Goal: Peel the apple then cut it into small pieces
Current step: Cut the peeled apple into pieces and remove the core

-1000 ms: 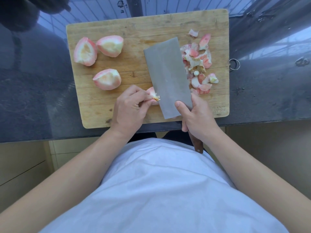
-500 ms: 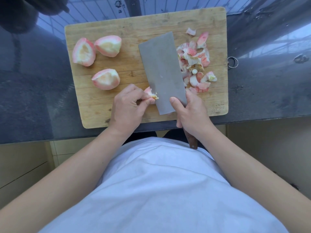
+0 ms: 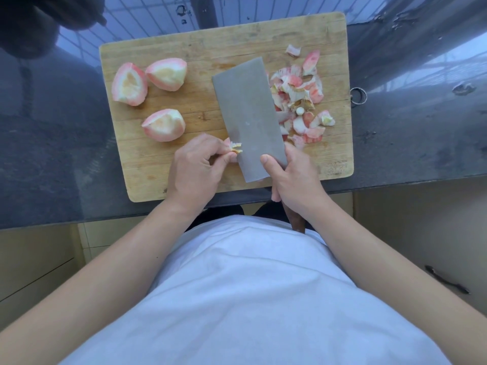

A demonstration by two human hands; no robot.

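Note:
On the wooden cutting board [image 3: 210, 46] lie three peeled apple quarters: two at the far left [image 3: 129, 84] [image 3: 167, 74] and one nearer [image 3: 164, 125]. My left hand [image 3: 196, 167] pinches a fourth small apple piece [image 3: 233, 148] whose core side faces the blade. My right hand [image 3: 292, 177] grips the cleaver [image 3: 249, 117] by its brown handle, thumb on the flat of the blade. The blade lies nearly flat over the board, its left edge against the pinched piece. A heap of pink peels and core scraps [image 3: 300, 101] lies right of the blade, partly hidden by it.
The board sits on a dark glossy counter [image 3: 52, 154], its near edge close to the counter's front edge. A metal ring [image 3: 358, 95] hangs at the board's right side. A dark object [image 3: 31, 25] stands at the far left corner.
The cleaver has shifted slightly left and toward me against the pinched apple piece. My left hand keeps its pinch. The three quarters have not moved.

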